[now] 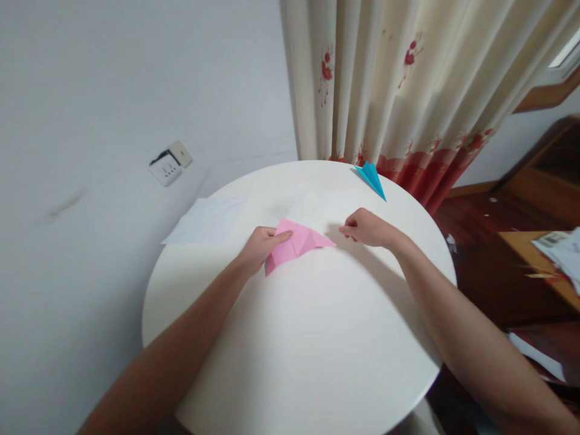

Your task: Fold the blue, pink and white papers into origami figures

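A folded sheet of pink paper (299,240), creased and narrowing to a point on the right, is held over the table. My left hand (263,249) grips its left end, with the thumb on top and the other fingers mostly hidden beneath. Just right of the paper's tip is my right hand (369,228), its fingers curled and pressed together, apart from the paper. Whether anything small sits between those fingertips I cannot make out. Beyond the right hand lies a blue paper plane (372,179) near the table's far edge.
The round white table (312,338) stands against the wall. White sheets of paper (206,220) lie at its left edge. A patterned curtain (376,84) hangs behind, and a wall socket (165,169) is at the left. On the right is a wooden surface (521,248) with papers.
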`<state>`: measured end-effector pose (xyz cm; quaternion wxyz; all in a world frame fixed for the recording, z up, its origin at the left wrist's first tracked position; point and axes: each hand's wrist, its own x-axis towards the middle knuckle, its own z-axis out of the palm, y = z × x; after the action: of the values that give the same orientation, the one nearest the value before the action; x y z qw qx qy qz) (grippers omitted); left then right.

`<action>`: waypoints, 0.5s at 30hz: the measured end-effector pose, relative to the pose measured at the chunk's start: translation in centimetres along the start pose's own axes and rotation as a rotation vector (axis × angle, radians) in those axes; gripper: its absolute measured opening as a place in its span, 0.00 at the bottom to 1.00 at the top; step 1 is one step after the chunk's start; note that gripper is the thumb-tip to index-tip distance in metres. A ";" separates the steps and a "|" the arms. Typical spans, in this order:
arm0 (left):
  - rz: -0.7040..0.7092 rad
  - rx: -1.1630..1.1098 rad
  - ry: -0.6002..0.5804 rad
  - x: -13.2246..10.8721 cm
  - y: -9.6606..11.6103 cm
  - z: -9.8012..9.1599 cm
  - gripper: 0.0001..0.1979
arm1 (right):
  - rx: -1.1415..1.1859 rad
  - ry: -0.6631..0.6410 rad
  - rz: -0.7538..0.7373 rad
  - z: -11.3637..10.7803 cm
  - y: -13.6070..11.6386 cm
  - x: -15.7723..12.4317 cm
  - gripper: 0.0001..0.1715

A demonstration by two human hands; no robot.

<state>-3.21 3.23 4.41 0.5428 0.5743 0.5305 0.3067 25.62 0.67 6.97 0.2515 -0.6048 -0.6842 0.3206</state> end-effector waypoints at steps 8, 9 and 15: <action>0.020 0.100 -0.204 -1.2 -0.2 1.8 0.24 | 0.421 -0.026 -0.272 4.7 -4.2 2.0 0.20; 0.029 0.115 -0.212 -1.3 -0.3 2.0 0.24 | 0.484 -0.089 -0.264 5.8 -4.4 2.1 0.19; 0.088 0.200 -0.204 -0.8 -1.2 2.5 0.27 | 0.637 -0.082 -0.143 8.4 -3.2 2.6 0.19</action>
<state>-1.43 1.53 2.92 0.5200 0.6766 0.4746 0.2159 16.96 1.95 3.66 0.4220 -0.4326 -0.6001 0.5241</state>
